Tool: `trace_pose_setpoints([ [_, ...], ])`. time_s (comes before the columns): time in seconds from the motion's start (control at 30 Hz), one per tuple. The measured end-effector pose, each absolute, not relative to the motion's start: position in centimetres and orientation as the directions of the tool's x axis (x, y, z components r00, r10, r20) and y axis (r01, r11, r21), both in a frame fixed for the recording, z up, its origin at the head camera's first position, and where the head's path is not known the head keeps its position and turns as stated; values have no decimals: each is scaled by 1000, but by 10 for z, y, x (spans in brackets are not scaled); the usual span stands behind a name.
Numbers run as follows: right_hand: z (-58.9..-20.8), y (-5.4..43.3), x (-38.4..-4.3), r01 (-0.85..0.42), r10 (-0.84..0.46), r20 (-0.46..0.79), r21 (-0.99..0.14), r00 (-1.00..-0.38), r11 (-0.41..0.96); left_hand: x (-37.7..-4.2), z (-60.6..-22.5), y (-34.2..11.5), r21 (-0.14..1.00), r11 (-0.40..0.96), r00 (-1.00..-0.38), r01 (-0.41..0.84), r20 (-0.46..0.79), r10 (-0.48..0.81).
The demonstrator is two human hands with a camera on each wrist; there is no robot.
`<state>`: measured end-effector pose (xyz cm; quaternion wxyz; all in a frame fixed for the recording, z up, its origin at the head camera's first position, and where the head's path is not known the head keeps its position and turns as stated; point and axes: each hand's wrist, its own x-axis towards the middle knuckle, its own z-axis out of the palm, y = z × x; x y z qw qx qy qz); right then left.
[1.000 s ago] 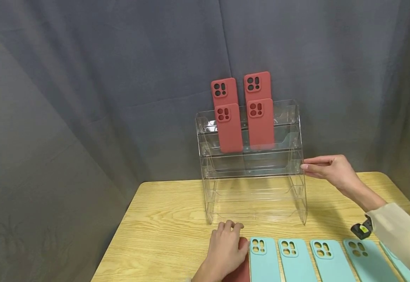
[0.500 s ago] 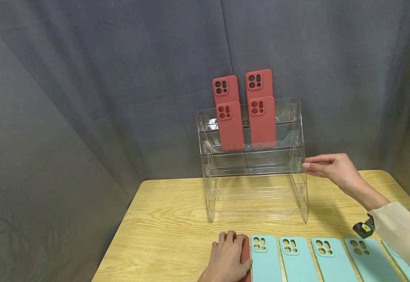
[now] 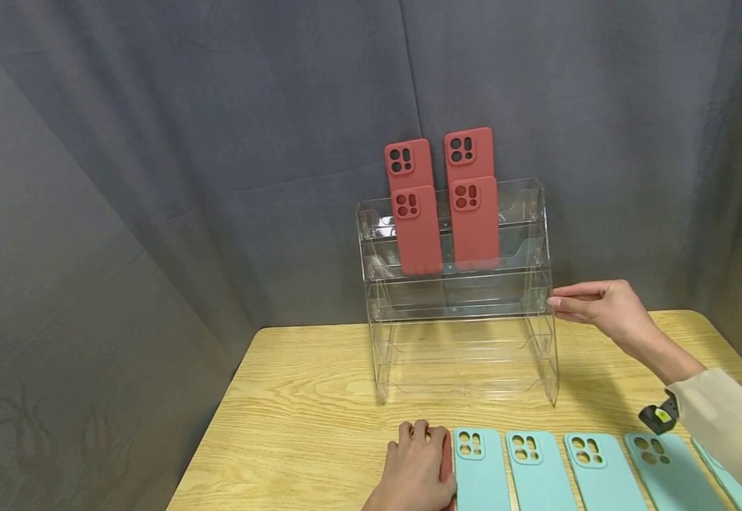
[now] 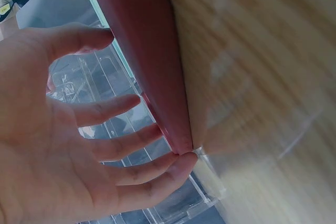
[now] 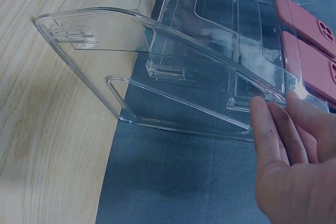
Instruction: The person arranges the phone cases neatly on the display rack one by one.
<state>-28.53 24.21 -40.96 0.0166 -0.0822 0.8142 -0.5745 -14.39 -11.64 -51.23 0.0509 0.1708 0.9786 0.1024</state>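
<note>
My left hand (image 3: pixel 412 465) lies over a red phone case (image 3: pixel 446 461) on the table, covering much of it. In the left wrist view, the thumb is at one long edge of this red case (image 4: pixel 149 51) and the fingertips curl against it further along. A clear tiered display rack (image 3: pixel 460 312) stands upright behind. My right hand (image 3: pixel 610 316) holds the rack's right side, thumb and fingers pinching the edge of the side panel (image 5: pixel 184 45). Red phone cases stand on the upper tiers in two columns, such as the front left case (image 3: pixel 418 234) and front right case (image 3: pixel 475 227).
Several mint-green phone cases (image 3: pixel 482 475) lie in a row on the wooden table (image 3: pixel 294 397), right of the red one. A grey curtain (image 3: pixel 250 142) hangs close behind the rack. My right sleeve (image 3: pixel 722 419) passes over the rightmost mint cases.
My left hand has shifted slightly right over the red case, its fingers spreading across the case's top end. The right hand keeps its hold on the rack. The view has shifted a little.
</note>
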Motion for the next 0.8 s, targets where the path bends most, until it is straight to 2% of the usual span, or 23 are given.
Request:
trace_pose_setpoints([
  [0.37, -410, 243, -285, -129, -159, 82, -941, -984, 313, -149, -510, -111, 193, 945, -949, 265, -121, 291],
  [0.6, -410, 243, -284, -130, -157, 83, -939, -984, 318, -153, -510, -116, 145, 948, -942, 284, -141, 304],
  [0.8, -411, 243, -285, -130, -154, 84, -940, -984, 316, -156, -511, -118, 174, 946, -942, 272, -152, 299],
])
